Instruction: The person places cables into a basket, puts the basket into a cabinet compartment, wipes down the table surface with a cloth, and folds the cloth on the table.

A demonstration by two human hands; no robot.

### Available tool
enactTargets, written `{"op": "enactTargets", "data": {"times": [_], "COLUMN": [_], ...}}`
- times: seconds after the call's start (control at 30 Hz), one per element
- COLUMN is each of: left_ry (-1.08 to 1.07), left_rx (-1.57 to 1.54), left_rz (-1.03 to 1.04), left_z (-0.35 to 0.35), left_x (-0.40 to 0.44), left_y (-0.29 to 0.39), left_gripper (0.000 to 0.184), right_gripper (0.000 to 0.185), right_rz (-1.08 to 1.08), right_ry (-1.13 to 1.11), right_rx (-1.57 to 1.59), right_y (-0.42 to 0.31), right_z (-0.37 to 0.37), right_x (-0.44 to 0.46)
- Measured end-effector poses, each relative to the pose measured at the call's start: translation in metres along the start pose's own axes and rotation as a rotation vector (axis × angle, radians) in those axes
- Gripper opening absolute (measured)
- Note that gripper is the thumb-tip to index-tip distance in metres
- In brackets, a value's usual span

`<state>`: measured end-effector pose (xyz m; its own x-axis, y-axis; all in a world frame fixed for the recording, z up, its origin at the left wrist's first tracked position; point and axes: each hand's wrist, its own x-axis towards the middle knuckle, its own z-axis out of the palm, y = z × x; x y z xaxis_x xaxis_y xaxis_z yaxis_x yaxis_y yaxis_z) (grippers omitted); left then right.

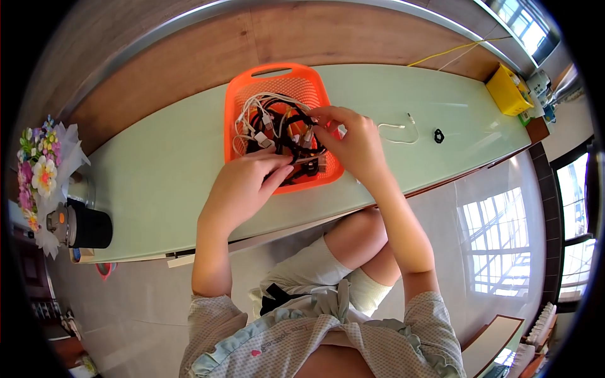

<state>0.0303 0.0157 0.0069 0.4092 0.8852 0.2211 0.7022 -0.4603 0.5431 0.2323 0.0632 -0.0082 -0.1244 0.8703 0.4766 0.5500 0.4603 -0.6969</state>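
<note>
An orange plastic basket (232, 107) stands on the pale green tabletop and holds a tangle of cables. Black cables (285, 104) lie coiled in it, mixed with white cables (257, 101) that have USB plugs (263, 140). My left hand (249, 183) reaches over the near left rim, its thumb and fingers pinched on a black cable. On the other side of the tangle, my right hand (354, 142) pinches a loop of black cable between thumb and fingers. My fingertips partly hide the contact points.
To the right of the basket lie a short white cable (403, 131) and a small coiled black cable (438, 135). A yellow bin (508, 91) stands at the far right end. Artificial flowers (44, 173) and a black cup (89, 225) occupy the left end.
</note>
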Motion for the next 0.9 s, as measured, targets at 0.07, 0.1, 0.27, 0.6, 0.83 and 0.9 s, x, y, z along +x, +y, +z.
{"op": "enactTargets", "data": {"times": [0.07, 0.1, 0.27, 0.6, 0.83, 0.9], "left_ry": [-0.071, -0.060, 0.017, 0.407, 0.453, 0.433], "left_rx": [0.048, 0.094, 0.181, 0.060, -0.067, -0.084], "left_rz": [0.001, 0.037, 0.098, 0.130, 0.384, 0.440], "left_z": [-0.002, 0.000, 0.007, 0.005, 0.029, 0.037], "left_x": [-0.005, -0.008, -0.015, -0.015, -0.003, 0.002], "left_y": [0.002, 0.000, -0.006, 0.020, 0.049, 0.056], "left_gripper": [0.031, 0.032, 0.033, 0.022, 0.017, 0.016], "right_gripper": [0.020, 0.019, 0.017, 0.013, 0.013, 0.013], "right_rz": [-0.004, -0.007, -0.168, -0.185, -0.132, -0.131], "right_ry": [-0.061, -0.091, -0.134, 0.044, 0.113, 0.140], "right_rx": [-0.135, -0.203, -0.297, -0.148, -0.127, -0.126], "right_y": [-0.005, -0.007, -0.010, -0.007, 0.003, 0.010], "right_z": [0.001, 0.002, 0.004, -0.008, -0.034, -0.040], "right_x": [-0.002, -0.003, -0.007, -0.019, -0.035, -0.043]}}
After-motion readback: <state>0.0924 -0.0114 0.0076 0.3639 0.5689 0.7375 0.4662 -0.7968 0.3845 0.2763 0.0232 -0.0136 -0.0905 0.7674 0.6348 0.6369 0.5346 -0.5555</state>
